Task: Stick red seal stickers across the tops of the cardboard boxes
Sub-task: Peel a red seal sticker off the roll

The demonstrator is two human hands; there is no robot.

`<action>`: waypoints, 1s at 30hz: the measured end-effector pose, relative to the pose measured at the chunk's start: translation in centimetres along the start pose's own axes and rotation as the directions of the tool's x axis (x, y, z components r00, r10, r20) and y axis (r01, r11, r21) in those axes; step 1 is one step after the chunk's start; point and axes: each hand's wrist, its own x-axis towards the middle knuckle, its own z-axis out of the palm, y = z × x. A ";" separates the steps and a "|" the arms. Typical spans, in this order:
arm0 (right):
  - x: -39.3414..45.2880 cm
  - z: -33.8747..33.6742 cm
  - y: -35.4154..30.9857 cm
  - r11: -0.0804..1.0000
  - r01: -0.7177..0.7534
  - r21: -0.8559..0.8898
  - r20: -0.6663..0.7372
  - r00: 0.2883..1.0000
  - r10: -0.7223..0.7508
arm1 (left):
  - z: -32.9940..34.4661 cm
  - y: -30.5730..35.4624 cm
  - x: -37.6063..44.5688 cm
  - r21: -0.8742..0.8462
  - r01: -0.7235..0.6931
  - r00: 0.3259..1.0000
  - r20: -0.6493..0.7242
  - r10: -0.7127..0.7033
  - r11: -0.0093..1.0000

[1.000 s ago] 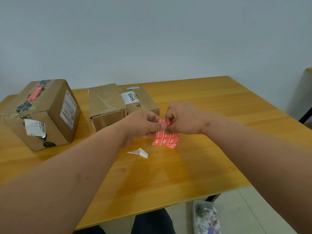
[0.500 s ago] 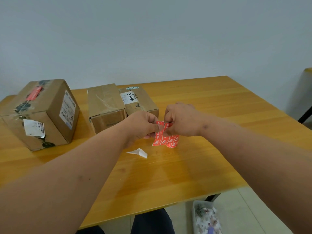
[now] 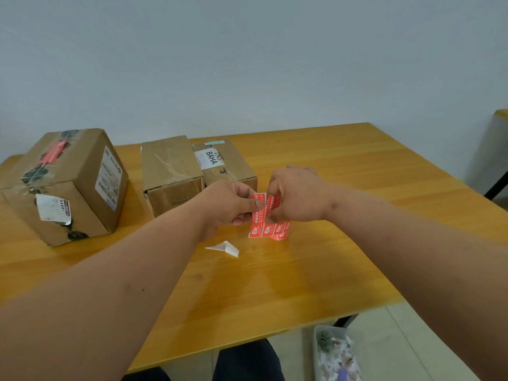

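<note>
Peeling a red seal sticker from its sheet, just in front of the BAHA-labelled box (image 3: 225,166).

Left hand (image 3: 228,206) pinches the sticker sheet (image 3: 268,225); right hand (image 3: 298,198) pinches one strip's top. Strips hang lengthwise; unsealed boxes lie behind-left, nearer the left hand.

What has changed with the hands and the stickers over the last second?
Little. Both hands, left hand and right hand, still pinch the red sticker sheet above the table; one sticker's top now stands a bit further apart from the sheet. The three boxes and the white paper scrap lie as before.
</note>
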 end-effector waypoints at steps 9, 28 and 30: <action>0.1 -0.1 -0.3 0.999 0.017 -0.034 -0.010 1.000 -0.017 | -0.3 0.0 -0.1 0.087 -0.002 1.000 0.031 -0.001 0.996; -0.1 0.0 -0.2 0.999 0.030 -0.041 -0.009 0.999 -0.030 | -0.3 -0.8 0.6 -0.058 0.071 0.996 0.056 -0.068 0.996; -0.1 0.0 -0.1 1.000 0.009 -0.017 -0.012 1.000 -0.010 | -0.2 -0.7 0.6 -0.056 0.060 0.997 0.047 -0.057 0.997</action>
